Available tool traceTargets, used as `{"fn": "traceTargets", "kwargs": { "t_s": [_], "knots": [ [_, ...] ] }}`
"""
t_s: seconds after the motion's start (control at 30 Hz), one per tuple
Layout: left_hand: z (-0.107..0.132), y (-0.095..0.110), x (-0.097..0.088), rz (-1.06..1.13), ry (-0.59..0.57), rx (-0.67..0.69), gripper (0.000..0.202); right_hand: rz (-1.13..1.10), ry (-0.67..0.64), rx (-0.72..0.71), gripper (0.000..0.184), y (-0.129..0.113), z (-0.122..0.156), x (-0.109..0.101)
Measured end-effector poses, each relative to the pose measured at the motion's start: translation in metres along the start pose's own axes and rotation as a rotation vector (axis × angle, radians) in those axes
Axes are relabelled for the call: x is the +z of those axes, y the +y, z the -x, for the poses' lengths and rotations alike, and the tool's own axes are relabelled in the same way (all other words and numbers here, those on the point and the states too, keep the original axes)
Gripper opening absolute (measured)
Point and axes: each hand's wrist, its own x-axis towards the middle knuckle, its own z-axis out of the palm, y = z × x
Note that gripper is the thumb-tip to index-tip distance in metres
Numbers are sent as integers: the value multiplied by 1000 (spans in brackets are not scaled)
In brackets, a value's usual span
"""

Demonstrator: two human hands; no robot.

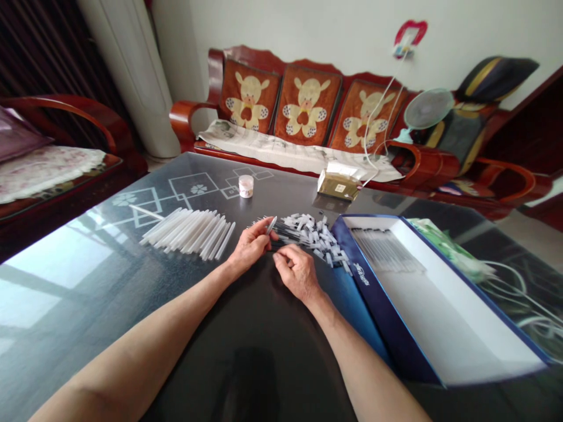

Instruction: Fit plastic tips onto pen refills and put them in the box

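My left hand [253, 243] is closed around a slim whitish pen barrel [271, 225], whose tip sticks up past the fingers. Just to its right, my right hand [299, 271] is drawn into a pinch; whatever lies between its fingertips is too small or hidden to make out. Left of my hands lies a row of white pen barrels [193, 231] side by side on the dark table. Behind and right of my hands is a loose heap of thin dark sticks with pale ends [314, 234], apparently pen refills.
A blue box [466, 316] with a white inside stands at the right, with a row of clear slim pens [389, 251] at its far end. Farther back are a small white cup [246, 186] and a tissue box [338, 184]. A green packet [451, 246] and white cables [523, 293] lie beyond the box.
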Motion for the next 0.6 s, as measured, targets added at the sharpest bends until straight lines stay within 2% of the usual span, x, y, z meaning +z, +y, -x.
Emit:
{"fn": "traceTargets", "kwargs": {
  "t_s": [0.13, 0.23, 0.37, 0.5, 0.6],
  "knots": [
    [4, -5, -5, -529, 16, 290, 33, 165, 307, 74, 19, 25, -12, -26],
    [9, -7, -5, -794, -50, 390, 30, 302, 413, 132, 23, 51, -18, -50],
    [11, -8, -4, -914, -83, 377, 29, 416, 364, 187, 25, 74, -15, -64],
    [11, -9, -4, -915, -93, 379, 29, 516, 246, 132, 24, 73, -7, -55],
    [11, -9, -4, -909, -101, 376, 29, 609, 204, 88, 24, 67, -4, -47]
  ]
}}
